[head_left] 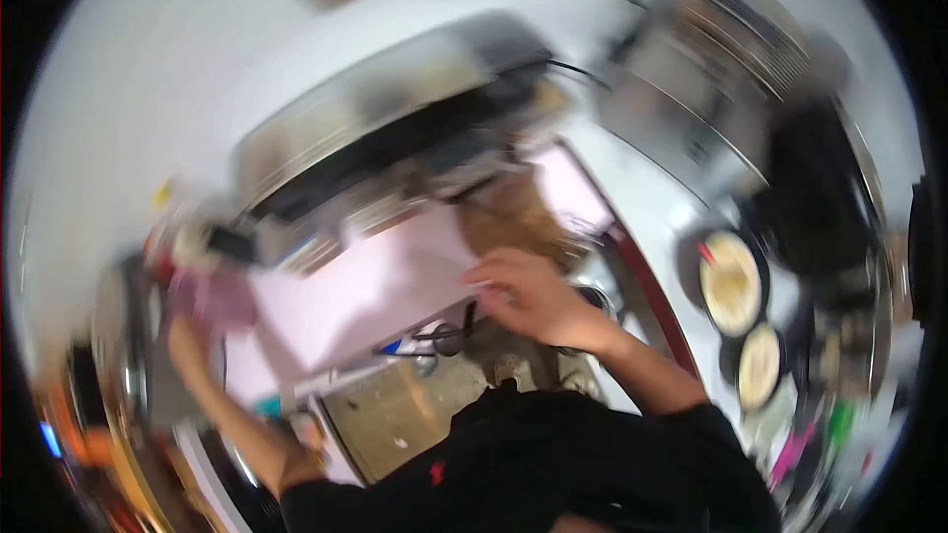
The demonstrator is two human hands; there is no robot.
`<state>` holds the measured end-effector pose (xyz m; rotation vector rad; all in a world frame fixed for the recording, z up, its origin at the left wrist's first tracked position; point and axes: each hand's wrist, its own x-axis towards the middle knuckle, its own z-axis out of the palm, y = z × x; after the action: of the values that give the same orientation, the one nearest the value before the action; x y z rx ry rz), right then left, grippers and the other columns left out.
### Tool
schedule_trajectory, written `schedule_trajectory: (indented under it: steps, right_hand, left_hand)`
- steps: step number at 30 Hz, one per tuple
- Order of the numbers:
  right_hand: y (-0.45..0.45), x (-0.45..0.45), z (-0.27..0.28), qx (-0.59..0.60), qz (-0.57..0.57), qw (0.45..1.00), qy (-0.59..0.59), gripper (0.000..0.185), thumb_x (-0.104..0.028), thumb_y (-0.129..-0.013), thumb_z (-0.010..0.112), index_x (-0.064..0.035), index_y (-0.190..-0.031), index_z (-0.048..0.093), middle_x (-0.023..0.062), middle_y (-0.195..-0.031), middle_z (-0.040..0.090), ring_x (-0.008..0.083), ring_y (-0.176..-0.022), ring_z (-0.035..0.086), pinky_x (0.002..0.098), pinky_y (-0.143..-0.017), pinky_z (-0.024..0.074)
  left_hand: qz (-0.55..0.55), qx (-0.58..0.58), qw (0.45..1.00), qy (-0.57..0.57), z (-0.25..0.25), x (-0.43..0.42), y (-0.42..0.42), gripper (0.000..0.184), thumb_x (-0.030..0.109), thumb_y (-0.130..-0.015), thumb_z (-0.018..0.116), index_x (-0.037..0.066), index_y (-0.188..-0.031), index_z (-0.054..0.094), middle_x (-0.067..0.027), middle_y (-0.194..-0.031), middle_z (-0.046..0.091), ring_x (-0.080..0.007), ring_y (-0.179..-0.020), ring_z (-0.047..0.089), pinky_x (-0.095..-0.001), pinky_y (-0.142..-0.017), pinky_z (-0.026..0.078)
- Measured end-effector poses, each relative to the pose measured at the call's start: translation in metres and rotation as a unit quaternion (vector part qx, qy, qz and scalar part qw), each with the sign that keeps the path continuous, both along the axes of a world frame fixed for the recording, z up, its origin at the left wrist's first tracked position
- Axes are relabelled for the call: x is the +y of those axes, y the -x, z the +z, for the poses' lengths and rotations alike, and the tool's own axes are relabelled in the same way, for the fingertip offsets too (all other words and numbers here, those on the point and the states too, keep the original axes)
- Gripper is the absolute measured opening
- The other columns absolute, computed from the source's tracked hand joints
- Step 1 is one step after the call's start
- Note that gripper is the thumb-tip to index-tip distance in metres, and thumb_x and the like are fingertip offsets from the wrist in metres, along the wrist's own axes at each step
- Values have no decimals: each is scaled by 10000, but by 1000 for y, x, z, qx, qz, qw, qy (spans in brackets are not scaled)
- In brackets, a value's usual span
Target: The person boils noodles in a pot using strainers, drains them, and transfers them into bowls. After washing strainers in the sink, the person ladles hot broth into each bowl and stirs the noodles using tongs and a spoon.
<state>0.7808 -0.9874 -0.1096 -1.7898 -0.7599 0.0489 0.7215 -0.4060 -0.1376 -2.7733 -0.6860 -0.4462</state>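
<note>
The whole view is smeared by motion. On the left, my left hand [188,338] is closed on a pink-purple cloth [217,298], its fingers mostly hidden behind it. The cloth is over the left end of a pale pink counter [385,271]. Nearer the middle, my right hand [518,296] hovers above the counter's front edge with half-curled fingers, thumb apart, and nothing plainly held. Just beyond it lies a brown, crumpled-looking thing [523,217], too blurred to name.
A long glass-fronted case [385,99] stands along the back. At the right are a metal appliance [691,89] and two round containers of pale food, one large [731,286] and one smaller [759,365]. Blurred items crowd the left end. Floor [395,419] shows below the counter.
</note>
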Motion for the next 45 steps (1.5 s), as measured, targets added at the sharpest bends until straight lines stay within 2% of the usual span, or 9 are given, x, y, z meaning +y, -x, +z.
schedule_trajectory:
  steps: [1,2,16,22,24,28,31,41,45]
  right_hand:
    - [2,-4,-5,-88,0,996,20,204,-57,-821,567,-34,-1019,611,121,-921,574,274,-837,571,353,-705,469]
    - [13,-10,-5,-58,0,998,13,190,-79,-828,577,-32,-1010,602,126,-929,567,291,-875,557,368,-738,462]
    - [124,-124,-26,-56,-209,975,-57,146,-79,-799,561,-22,-926,604,121,-834,547,290,-821,550,372,-712,447]
    - [125,-108,-23,34,-153,986,-51,224,-88,-863,567,-48,-1078,614,51,-827,570,115,-696,549,236,-613,444]
    - [112,-77,-20,115,-124,980,-109,277,-86,-867,570,-44,-1140,583,12,-825,560,78,-706,528,214,-627,438]
    - [90,-15,-11,247,-36,925,-287,346,-87,-867,593,5,-1194,522,6,-852,562,49,-698,520,196,-589,433]
    - [82,16,-7,275,1,897,-347,347,-105,-872,601,-2,-1194,525,0,-818,555,46,-693,519,198,-584,429]
    - [99,-114,-5,82,-191,972,-112,316,-149,-830,644,-21,-1114,591,32,-795,601,105,-687,549,268,-632,456]
    - [76,-232,-1,-149,-440,868,178,347,-171,-783,622,-68,-1114,618,112,-908,603,263,-855,534,350,-786,450]
  left_hand:
    - [-55,-8,973,224,14,15,-1,141,124,-770,610,21,-864,635,-140,-851,649,-286,-794,619,-399,-687,491]
    - [-67,127,978,151,32,32,0,301,207,-872,562,36,-1116,604,-130,-1006,651,-231,-866,626,-347,-750,503]
    - [-228,-300,862,340,79,-191,4,316,243,-889,556,43,-1127,615,-123,-1035,650,-215,-889,621,-311,-755,505]
    - [-132,-215,905,342,101,-345,37,234,136,-838,643,51,-1055,663,-73,-889,682,-127,-799,620,-248,-740,490]
    - [-278,-263,733,563,62,-377,44,219,97,-827,649,4,-1025,657,-71,-844,682,-120,-754,633,-233,-714,486]
    - [-226,-247,612,716,33,-417,69,168,37,-839,631,-33,-992,643,-89,-815,672,-142,-717,646,-245,-711,503]
    - [-190,-218,621,729,24,-406,81,164,-3,-838,617,-38,-998,628,-79,-840,659,-129,-757,633,-236,-724,492]
    - [-435,51,660,610,49,-490,34,237,148,-907,524,44,-1098,619,-31,-752,576,-109,-649,499,-262,-609,410]
    - [-586,54,683,434,53,-553,-4,254,201,-875,571,113,-1104,634,-109,-697,524,-228,-599,510,-322,-569,398]
